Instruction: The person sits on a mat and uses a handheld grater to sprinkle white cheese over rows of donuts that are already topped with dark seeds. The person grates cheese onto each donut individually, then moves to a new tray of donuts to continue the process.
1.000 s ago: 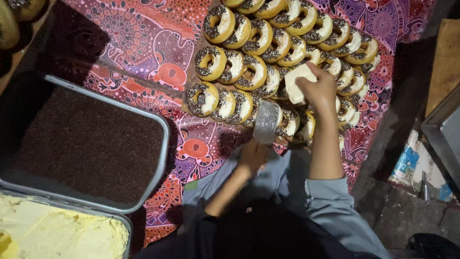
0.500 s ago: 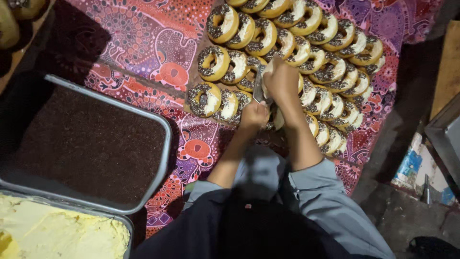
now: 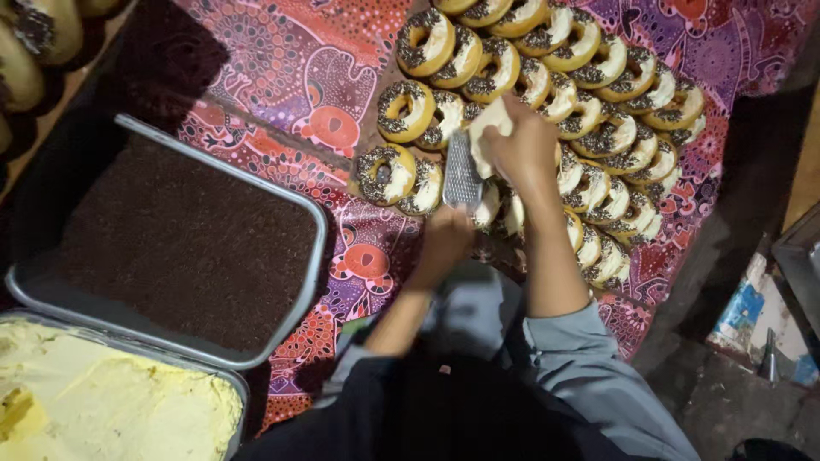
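Rows of doughnuts (image 3: 547, 111) lie on a cloth (image 3: 290, 68). Left of them sits a tray of sprinkles (image 3: 184, 243); nearer the person, a tray of cream (image 3: 102, 401). A grater (image 3: 462, 177) hangs over the doughnuts.

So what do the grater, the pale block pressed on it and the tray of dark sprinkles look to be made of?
The grater looks like bare metal: grey, shiny, with a fine perforated face. The pale block in the right hand seems a soft, matte, cream solid, possibly cheese; the look leaves it open. The tray appears to be thin dull-grey metal, judging by its rolled rim.
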